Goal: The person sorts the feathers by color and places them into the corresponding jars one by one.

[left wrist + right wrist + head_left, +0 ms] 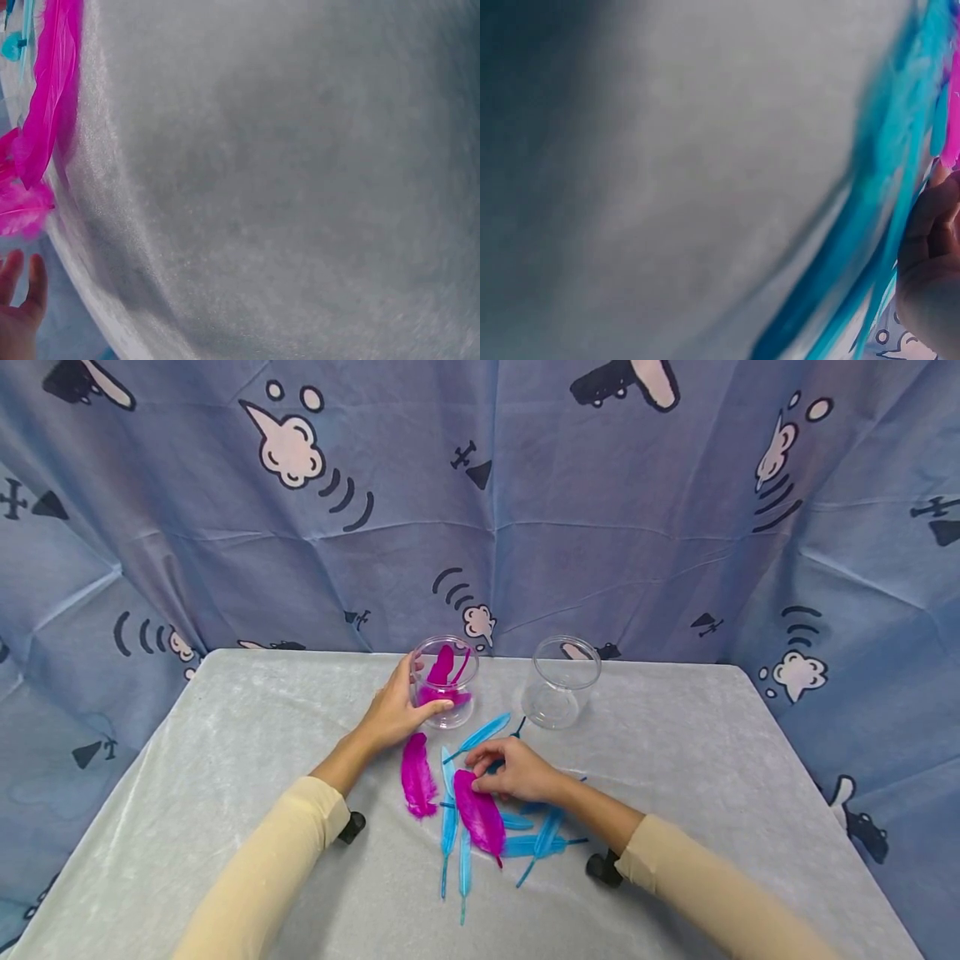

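Note:
In the head view my left hand (396,706) grips a clear round jar (447,718), thumb across its front and fingers around its left side. Several magenta feathers (441,667) stand and lie inside that jar. With thumb and fingertips, my right hand (517,770) pinches the upper end of a magenta feather (482,818) above the pile. Blue feathers (448,827) lie crossed beneath and around it, partly hidden by the hand and forearm. Another magenta feather (417,777) lies on the cloth left of the pile. The wrist views catch each hand only at the edge.
A second clear jar (558,697) stands to the right of the gripped one, with no feathers visible in it. Pale grey cloth covers the table (697,760). Behind its far edge hangs a blue patterned curtain (420,485).

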A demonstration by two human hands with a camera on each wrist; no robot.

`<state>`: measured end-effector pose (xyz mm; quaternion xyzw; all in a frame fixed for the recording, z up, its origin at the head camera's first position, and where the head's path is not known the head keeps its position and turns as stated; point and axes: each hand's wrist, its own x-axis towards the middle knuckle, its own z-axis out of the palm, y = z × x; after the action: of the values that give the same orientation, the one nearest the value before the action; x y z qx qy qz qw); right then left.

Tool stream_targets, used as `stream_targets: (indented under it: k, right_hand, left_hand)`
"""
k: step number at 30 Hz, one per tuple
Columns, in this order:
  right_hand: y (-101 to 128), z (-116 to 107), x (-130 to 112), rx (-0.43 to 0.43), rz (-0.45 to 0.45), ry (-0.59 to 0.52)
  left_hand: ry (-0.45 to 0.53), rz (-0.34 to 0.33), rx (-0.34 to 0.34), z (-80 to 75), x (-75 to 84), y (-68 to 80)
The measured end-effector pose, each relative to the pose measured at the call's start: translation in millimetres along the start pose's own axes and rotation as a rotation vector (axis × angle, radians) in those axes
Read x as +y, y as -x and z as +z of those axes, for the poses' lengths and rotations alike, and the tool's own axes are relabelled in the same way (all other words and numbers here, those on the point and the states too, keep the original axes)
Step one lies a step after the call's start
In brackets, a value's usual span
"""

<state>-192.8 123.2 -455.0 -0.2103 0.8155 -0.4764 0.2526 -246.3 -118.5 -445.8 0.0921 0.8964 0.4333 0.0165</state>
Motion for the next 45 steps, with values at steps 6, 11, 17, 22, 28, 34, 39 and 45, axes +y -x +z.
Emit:
stream_targets:
  k: [6,11,17,22,28,34,39,45]
  right_hand:
    - [-4,1,0,0.0,0.019,0.012]
    - [-7,2,0,-0.005,0.036,0.013]
    - [-7,1,-1,-0.036,0.028,0.03]
    - [-7,0,-1,-0.047,0.02,0.01]
    - [-6,-2,-4,-0.062,0.044,-0.014]
    - [-6,-7,-10,-0.061,0.012,0.0]
    - [-5,-14,-19,-0.045,0.031,0.008]
    - [-6,-23,-32,-0.009,0.045,0.01]
  left_hand:
    - [0.0,-0.001,0.003,-0.4,0.2,0.3]
    - [0.005,0.008,0.002,-0.2,-0.2,-0.3]
    - [0.006,0.005,0.001,0.5,-0.3,-0.9]
    - [0.008,0.012,0.003,0.3,0.3,-1.0]
    - [0.009,0.015,0.008,-0.1,0.6,-0.9]
    - [0.01,0.017,0.009,-0.2,0.4,-0.9]
    - [0.009,0.021,0.008,-0.8,0.4,-0.2]
    - [0.01,0.02,0.006,-0.7,1.0,0.1]
